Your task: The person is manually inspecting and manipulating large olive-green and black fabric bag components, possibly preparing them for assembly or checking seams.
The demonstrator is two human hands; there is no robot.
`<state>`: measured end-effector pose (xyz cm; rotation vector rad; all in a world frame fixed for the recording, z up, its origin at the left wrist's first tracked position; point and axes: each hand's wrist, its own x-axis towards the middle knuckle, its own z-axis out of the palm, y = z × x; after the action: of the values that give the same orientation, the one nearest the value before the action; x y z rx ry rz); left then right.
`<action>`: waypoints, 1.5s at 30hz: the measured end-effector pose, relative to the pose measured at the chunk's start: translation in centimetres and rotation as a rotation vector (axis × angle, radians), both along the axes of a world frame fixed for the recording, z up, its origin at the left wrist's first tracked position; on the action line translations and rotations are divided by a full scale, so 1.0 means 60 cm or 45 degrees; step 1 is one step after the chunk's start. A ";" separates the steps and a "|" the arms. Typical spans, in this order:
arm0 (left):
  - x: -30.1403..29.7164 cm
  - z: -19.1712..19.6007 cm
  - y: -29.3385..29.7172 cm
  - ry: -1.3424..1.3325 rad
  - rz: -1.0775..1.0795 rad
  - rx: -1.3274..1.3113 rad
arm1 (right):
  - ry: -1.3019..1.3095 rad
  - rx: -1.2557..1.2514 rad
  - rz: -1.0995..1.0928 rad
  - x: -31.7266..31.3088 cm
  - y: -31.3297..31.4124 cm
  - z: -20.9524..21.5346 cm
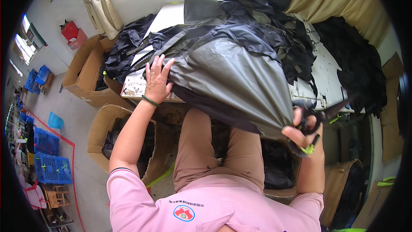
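Observation:
A dark garment (234, 75), its shiny grey coated side up, is stretched across the front of the white table and hangs over the edge toward my lap. On its left side my left hand (159, 79) lies with fingers outstretched at the fabric's edge. My right hand (308, 132), slightly blurred, is closed around black-handled scissors (337, 109), whose blades point away to the right. The garment's right corner meets this hand's thumb and fingers and appears pinched there, pulled taut. A bit of yellow-green trim (308, 149) shows beside the hand.
More dark garments (262, 13) are heaped at the back of the table (315, 83), with a black pile (354, 60) at right. Cardboard boxes (88, 83) stand left and below, some holding dark cloth. Blue crates (53, 168) sit on the floor at far left.

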<state>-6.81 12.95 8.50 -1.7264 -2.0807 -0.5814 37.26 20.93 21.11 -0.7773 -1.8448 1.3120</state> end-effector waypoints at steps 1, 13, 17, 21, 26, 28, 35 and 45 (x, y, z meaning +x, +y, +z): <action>0.012 0.005 0.008 0.049 -0.055 0.016 | 0.005 -0.053 -0.060 0.040 -0.012 -0.005; 0.204 0.027 -0.201 -0.633 -0.940 -1.020 | -0.696 -0.435 -0.430 0.348 -0.051 -0.131; 0.233 -0.062 -0.235 -0.991 -0.995 -1.431 | -0.943 -0.693 -0.262 0.413 -0.047 -0.283; 0.222 -0.088 -0.232 -1.172 -0.718 -1.115 | -0.881 -0.458 -0.473 0.369 -0.057 -0.300; 0.230 -0.122 -0.190 -0.901 -0.536 -0.717 | -0.627 -0.153 -0.351 0.235 -0.045 -0.271; 0.241 -0.134 -0.171 -0.698 -0.505 -0.732 | -0.635 0.029 -0.190 0.170 -0.043 -0.297; 0.206 -0.166 -0.177 -0.426 -0.455 -0.682 | -1.022 0.443 -0.047 0.119 0.006 -0.413; 0.085 -0.145 -0.236 -1.171 -0.313 -0.580 | -0.945 0.539 -0.664 0.174 0.102 -0.338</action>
<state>-1.70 -1.23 -0.20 -2.2689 -2.7778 -1.2363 47.68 27.05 0.86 -1.5001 -2.1390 0.2802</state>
